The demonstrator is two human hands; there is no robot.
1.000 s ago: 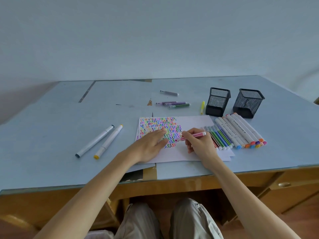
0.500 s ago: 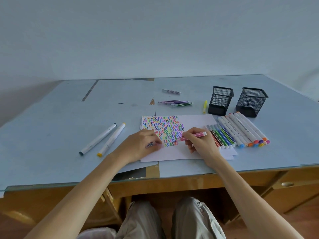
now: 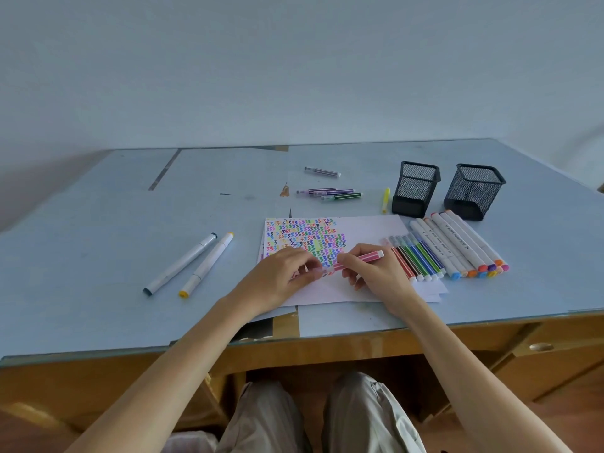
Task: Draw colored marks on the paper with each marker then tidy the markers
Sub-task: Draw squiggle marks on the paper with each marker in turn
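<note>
1. The pink marker [image 3: 359,260] is a thin, light, stiff plastic barrel, likely smooth enough to roll if set down loose, so it is best taken mid-barrel, where the right hand [image 3: 376,273] grips it now.
2. It lies nearly level just above the paper [image 3: 366,230], at the lower edge of the block of colored squiggles, tip end pointing left toward the left hand [image 3: 281,279].
3. The left hand's fingers are curled and pinch something small at that tip end (probably the cap, though I cannot tell for sure).
4. Both forearms reach in from the near desk edge, wrists low over the sheet, the hands nearly touching.
5. The capped thin markers [image 3: 416,259] and thick markers [image 3: 464,248] lie in rows just right of the right hand.
</note>
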